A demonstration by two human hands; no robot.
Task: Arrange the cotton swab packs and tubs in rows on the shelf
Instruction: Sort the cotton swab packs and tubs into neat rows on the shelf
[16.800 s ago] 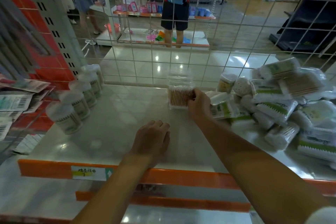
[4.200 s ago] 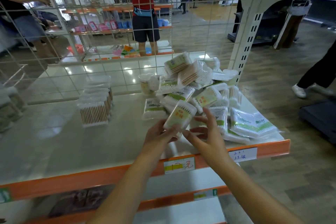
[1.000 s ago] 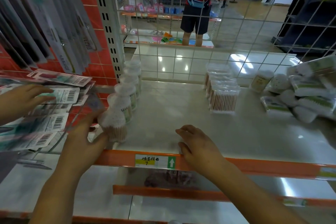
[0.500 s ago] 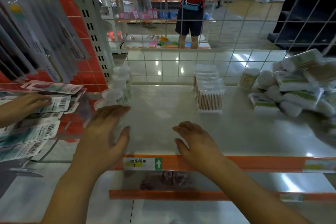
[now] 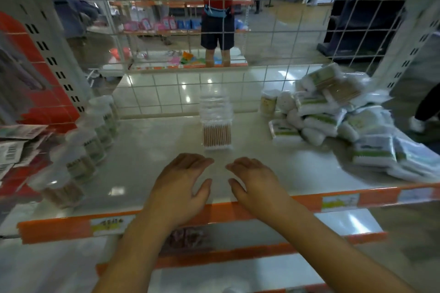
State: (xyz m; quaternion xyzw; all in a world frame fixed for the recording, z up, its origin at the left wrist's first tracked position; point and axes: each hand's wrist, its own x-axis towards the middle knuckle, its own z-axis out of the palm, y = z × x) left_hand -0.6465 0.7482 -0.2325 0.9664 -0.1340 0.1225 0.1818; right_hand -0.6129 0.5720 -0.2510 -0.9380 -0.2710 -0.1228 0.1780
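Observation:
My left hand and my right hand hover side by side over the front middle of the white shelf, fingers relaxed, holding nothing. Just beyond them a row of clear boxes of wooden cotton swabs runs toward the back grid. A row of round tubs lines the left edge of the shelf, front to back. A loose heap of bagged swab packs lies at the right, with a small tub beside it at the back.
A wire grid closes the back of the shelf. The orange front rail carries price labels. Hanging carded goods crowd the left. A person in red stands beyond the grid. A lower shelf sits beneath.
My left hand let go of the front tub in the left row and came to the middle beside my right hand. The view swung right, centring the box row.

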